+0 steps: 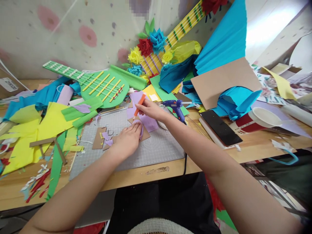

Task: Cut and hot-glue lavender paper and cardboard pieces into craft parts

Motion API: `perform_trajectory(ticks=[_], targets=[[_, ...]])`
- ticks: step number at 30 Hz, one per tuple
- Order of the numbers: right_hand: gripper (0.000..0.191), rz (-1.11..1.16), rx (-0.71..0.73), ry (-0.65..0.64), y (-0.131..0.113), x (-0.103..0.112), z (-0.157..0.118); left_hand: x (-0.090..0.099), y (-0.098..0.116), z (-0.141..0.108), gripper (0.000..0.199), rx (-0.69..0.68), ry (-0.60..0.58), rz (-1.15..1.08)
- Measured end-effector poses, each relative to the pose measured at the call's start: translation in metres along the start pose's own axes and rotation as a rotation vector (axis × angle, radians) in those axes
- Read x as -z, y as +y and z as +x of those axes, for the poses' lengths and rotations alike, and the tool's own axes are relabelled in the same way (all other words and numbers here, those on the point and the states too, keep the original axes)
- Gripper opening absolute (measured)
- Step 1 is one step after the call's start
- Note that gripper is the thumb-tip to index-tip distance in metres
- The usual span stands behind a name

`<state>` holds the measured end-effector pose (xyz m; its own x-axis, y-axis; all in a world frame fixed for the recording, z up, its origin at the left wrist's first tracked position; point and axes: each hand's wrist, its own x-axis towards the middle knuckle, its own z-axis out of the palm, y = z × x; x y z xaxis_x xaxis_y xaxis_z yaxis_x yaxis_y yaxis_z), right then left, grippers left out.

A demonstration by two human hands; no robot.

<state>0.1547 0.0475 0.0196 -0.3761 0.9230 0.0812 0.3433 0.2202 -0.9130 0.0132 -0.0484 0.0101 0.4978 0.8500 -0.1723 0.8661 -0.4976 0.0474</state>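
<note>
My right hand (149, 109) is closed around an orange stick-shaped tool (139, 105), which looks like a utility knife; its blade cannot be made out. The tool's lower end points down at a small rounded piece covered in purple paper (141, 131). My left hand (129, 138) presses that piece against a square of brown cardboard (145, 134), its fingers close together and partly covering it. Beneath both hands lies a grey cutting mat (161, 149). More purple paper (149, 123) is spread just behind. Purple scraps (106, 138) rest on another cardboard bit to the left.
A blue glue gun (176, 107) stands right of my hand. Farther right are a phone (220, 127) and a paper cup (258, 120). A green paper guitar (104, 89) and a flowered yellow one (152, 63) stand behind. Yellow paper (53, 120) and scraps cover the left.
</note>
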Motion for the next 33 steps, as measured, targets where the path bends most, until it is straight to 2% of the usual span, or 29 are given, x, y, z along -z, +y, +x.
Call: perform_trajectory(ticks=[3,6,17,27,30,33], targets=[[0.02,-0.217,0.067,-0.135,-0.009,-0.009,0.017,0.003,0.004,-0.001,0.052,0.022,-0.004,0.013],[0.022,-0.381,0.065,-0.208,-0.014,-0.015,0.026,0.003,0.006,-0.001,0.051,0.018,0.024,0.023],[0.021,-0.452,0.073,-0.405,-0.015,-0.024,0.037,0.001,0.008,-0.001,0.052,0.014,0.019,0.082],[0.023,-0.593,0.083,-0.472,-0.019,-0.028,0.039,0.0,0.01,0.0,0.053,0.022,0.017,0.082],[0.022,-0.609,0.091,-0.457,-0.019,-0.029,0.04,0.002,0.01,-0.001,0.053,0.021,0.006,0.08],[0.02,-0.587,0.121,-0.389,-0.019,-0.028,0.041,0.003,0.01,-0.001,0.053,0.015,0.003,0.065]])
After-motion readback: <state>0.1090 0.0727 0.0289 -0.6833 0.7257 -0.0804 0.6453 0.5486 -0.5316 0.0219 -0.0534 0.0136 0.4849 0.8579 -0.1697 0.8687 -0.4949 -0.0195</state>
